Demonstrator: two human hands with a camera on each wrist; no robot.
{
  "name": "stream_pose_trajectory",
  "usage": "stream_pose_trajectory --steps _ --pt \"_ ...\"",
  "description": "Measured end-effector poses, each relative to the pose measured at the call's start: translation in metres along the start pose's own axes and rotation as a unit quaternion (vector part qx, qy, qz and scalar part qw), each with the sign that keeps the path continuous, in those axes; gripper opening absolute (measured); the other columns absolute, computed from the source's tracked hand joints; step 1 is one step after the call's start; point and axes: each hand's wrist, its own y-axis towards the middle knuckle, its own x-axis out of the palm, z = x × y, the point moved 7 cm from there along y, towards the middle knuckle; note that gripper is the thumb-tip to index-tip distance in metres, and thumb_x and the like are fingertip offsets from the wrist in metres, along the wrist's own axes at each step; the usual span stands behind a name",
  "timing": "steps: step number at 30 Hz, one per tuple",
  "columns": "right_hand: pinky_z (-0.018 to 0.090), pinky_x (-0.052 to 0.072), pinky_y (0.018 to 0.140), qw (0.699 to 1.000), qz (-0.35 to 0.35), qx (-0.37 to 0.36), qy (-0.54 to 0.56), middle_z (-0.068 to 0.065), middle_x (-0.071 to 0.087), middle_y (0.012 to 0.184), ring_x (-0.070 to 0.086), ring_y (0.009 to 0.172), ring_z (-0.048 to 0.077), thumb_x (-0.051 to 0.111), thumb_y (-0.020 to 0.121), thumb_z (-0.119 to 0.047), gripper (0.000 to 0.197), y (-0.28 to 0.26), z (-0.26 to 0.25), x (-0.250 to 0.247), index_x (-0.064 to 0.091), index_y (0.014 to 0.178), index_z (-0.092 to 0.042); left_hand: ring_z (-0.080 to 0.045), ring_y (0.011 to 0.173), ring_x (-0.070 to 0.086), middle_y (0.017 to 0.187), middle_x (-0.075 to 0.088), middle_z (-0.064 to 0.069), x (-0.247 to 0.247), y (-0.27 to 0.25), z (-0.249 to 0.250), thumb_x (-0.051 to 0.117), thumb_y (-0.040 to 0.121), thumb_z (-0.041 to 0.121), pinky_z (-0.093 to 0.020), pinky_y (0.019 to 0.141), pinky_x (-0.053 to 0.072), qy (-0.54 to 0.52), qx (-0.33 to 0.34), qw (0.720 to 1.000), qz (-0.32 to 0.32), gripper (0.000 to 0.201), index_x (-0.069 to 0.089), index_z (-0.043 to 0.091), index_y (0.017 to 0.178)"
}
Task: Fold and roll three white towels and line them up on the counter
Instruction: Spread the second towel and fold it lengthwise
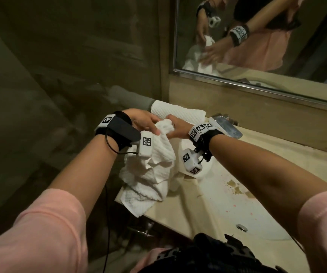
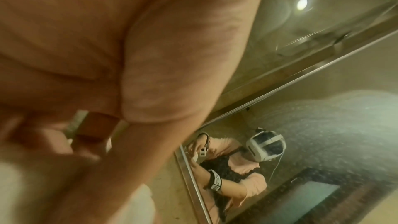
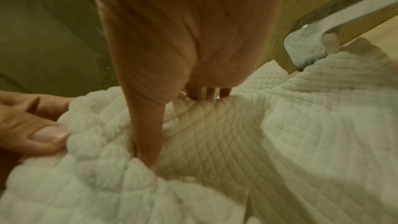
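Note:
A crumpled white waffle-weave towel hangs from both hands over the left end of the counter, its lower part resting on the counter's edge. My left hand grips its bunched top from the left. My right hand grips the same bunch from the right, thumb pressed into the cloth and fingers curled behind it. The left thumb pinches the towel's edge in the right wrist view. A second white towel, rolled, lies at the counter's back corner behind the hands. The left wrist view is mostly palm.
A wall mirror hangs above the counter and reflects the hands and towel. A chrome tap stands right of the hands. The basin with its drain takes up the counter's right. A dark wall closes the left side.

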Motion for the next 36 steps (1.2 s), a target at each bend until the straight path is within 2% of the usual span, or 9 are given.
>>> stream_pose_trajectory --steps 2,4,8,13,16,20,26,32,36 --pt "0.028 0.038 0.076 0.999 0.031 -0.026 -0.021 0.002 0.056 0.099 0.052 0.093 0.019 0.077 0.078 -0.018 0.035 -0.02 -0.007 -0.009 0.05 0.1 -0.018 -0.024 0.092 0.063 0.108 0.063 -0.013 0.013 -0.015 0.002 0.055 0.091 -0.003 -0.033 0.078 0.056 -0.027 0.027 0.999 0.007 0.037 0.053 0.003 0.128" --pt "0.03 0.039 0.074 0.996 0.075 -0.047 -0.025 0.002 0.057 0.093 0.053 0.088 0.02 0.076 0.079 -0.021 0.027 -0.043 -0.015 -0.017 0.054 0.094 -0.017 -0.022 0.092 0.062 0.108 0.061 -0.013 0.027 -0.032 0.006 0.053 0.092 -0.001 -0.03 0.078 0.056 -0.057 0.062 0.996 0.017 0.035 0.051 0.002 0.127" --pt "0.03 0.038 0.069 0.983 0.154 -0.096 -0.015 0.002 0.058 0.088 0.053 0.081 0.02 0.076 0.078 -0.026 0.028 -0.094 -0.028 -0.032 0.057 0.094 -0.012 -0.014 0.081 0.066 0.097 0.064 -0.006 0.06 -0.072 0.018 0.05 0.095 0.002 -0.024 0.072 0.057 -0.112 0.139 0.983 0.042 0.019 0.057 0.01 0.109" --pt "0.027 0.034 0.058 0.963 0.227 -0.148 0.014 -0.002 0.058 0.081 0.051 0.074 0.014 0.078 0.075 -0.028 0.034 -0.167 -0.048 -0.05 0.048 0.085 -0.018 -0.013 0.078 0.06 0.091 0.059 -0.001 0.101 -0.123 0.032 0.049 0.096 0.009 -0.025 0.066 0.053 -0.129 0.221 0.963 0.09 0.01 0.053 0.018 0.097" --pt "0.029 0.038 0.062 0.955 0.251 -0.156 0.006 0.0 0.061 0.084 0.055 0.076 0.018 0.075 0.077 -0.031 0.033 -0.201 -0.056 -0.059 0.05 0.092 -0.015 -0.013 0.081 0.054 0.094 0.055 0.0 0.126 -0.149 0.041 0.047 0.099 0.017 -0.027 0.069 0.046 -0.12 0.254 0.952 0.124 0.004 0.048 0.021 0.098" --pt "0.039 0.047 0.067 0.945 0.284 -0.164 -0.014 0.0 0.063 0.083 0.06 0.078 0.025 0.068 0.079 -0.036 0.03 -0.236 -0.066 -0.069 0.041 0.088 -0.027 -0.007 0.078 0.051 0.095 0.049 0.002 0.155 -0.18 0.055 0.04 0.102 0.02 -0.015 0.057 0.047 -0.092 0.287 0.939 0.166 0.004 0.041 0.022 0.098" --pt "0.033 0.042 0.063 0.922 0.336 -0.193 0.009 -0.005 0.057 0.077 0.055 0.073 0.018 0.069 0.08 -0.032 0.028 -0.289 -0.086 -0.087 0.044 0.087 -0.022 -0.004 0.074 0.049 0.092 0.049 0.004 0.168 -0.219 0.081 0.037 0.103 0.019 -0.011 0.054 0.045 -0.023 0.345 0.911 0.223 0.005 0.04 0.021 0.099" --pt "0.027 0.039 0.061 0.908 0.379 -0.176 0.019 0.001 0.062 0.08 0.054 0.072 0.015 0.076 0.077 -0.037 0.033 -0.327 -0.091 -0.114 0.049 0.085 -0.021 -0.01 0.078 0.057 0.095 0.057 -0.001 0.172 -0.231 0.108 0.041 0.102 0.022 -0.026 0.068 0.05 -0.019 0.4 0.895 0.195 0.007 0.047 0.023 0.099" --pt "0.032 0.046 0.063 0.897 0.413 -0.154 0.036 -0.003 0.063 0.074 0.057 0.068 0.012 0.075 0.071 -0.05 0.035 -0.346 -0.076 -0.122 0.057 0.082 -0.022 -0.006 0.074 0.059 0.091 0.06 0.002 0.185 -0.232 0.123 0.044 0.101 0.024 -0.02 0.064 0.051 -0.018 0.421 0.89 0.175 0.009 0.05 0.019 0.099"
